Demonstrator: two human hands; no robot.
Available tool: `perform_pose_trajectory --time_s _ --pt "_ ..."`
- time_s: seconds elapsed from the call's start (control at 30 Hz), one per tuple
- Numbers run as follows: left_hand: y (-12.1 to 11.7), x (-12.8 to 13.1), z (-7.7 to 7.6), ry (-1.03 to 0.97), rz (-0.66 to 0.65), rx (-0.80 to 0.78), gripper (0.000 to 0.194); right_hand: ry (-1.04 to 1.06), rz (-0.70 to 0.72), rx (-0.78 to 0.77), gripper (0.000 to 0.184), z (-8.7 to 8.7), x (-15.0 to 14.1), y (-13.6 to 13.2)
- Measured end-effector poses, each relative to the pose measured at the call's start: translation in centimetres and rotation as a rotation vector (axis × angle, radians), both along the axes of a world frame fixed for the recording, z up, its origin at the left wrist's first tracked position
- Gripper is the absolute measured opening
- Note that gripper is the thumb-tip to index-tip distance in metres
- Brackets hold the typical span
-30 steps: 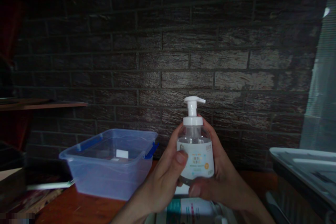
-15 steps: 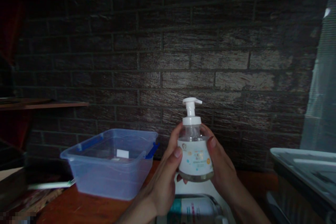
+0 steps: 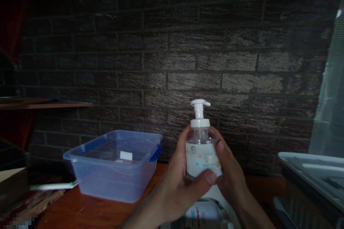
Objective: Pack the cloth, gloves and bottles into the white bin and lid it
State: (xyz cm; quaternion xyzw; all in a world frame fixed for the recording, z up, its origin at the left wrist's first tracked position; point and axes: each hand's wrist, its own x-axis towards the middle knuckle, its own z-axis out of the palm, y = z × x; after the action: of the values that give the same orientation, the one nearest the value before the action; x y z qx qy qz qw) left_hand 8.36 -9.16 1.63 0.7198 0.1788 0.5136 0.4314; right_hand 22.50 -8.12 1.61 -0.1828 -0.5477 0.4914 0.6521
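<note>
I hold a clear pump bottle (image 3: 201, 150) with a white pump head and a pale printed label upright in front of me, above the table. My left hand (image 3: 180, 189) wraps its left side, with the thumb across the bottom of the label. My right hand (image 3: 231, 175) grips the right side, forefinger resting on the label's upper edge. Both hands are closed on the bottle.
A translucent blue-tinted plastic tub (image 3: 115, 164) with blue handles stands on the reddish wooden table (image 3: 80, 211) at the left. Another bottle (image 3: 204, 214) lies below my hands. A grey lid or tray (image 3: 311, 175) sits at the right. A dark brick wall (image 3: 172, 53) stands behind.
The bottle has turned in my hands, showing another part of the label. My left thumb slid from the label's side to under its front, and my right forefinger settled on the label.
</note>
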Motion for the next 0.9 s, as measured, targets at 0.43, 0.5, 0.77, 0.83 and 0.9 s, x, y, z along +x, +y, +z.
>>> perform_pose_trajectory --time_s 0.43,0.5,0.77,0.83,0.9 --pt "1.4 -0.1 0.0 -0.175 0.317 -0.09 0.064 -0.233 0.229 0.251 0.119 -0.9 0.4 0.4" --pt "1.4 -0.2 0.1 -0.139 0.353 -0.092 0.063 -0.226 0.245 0.245 0.12 -1.1 0.4 0.5" --pt "1.0 -0.6 -0.3 0.093 0.367 -0.008 0.065 -0.266 -0.018 0.231 0.071 -1.7 0.6 1.3" --pt "1.2 -0.4 -0.5 0.161 0.448 0.158 0.063 -0.267 -0.198 0.249 0.052 -1.6 0.7 1.7" --pt "1.3 -0.1 -0.7 0.201 0.494 0.311 0.065 -0.251 -0.279 0.236 0.047 -1.2 0.7 1.8"
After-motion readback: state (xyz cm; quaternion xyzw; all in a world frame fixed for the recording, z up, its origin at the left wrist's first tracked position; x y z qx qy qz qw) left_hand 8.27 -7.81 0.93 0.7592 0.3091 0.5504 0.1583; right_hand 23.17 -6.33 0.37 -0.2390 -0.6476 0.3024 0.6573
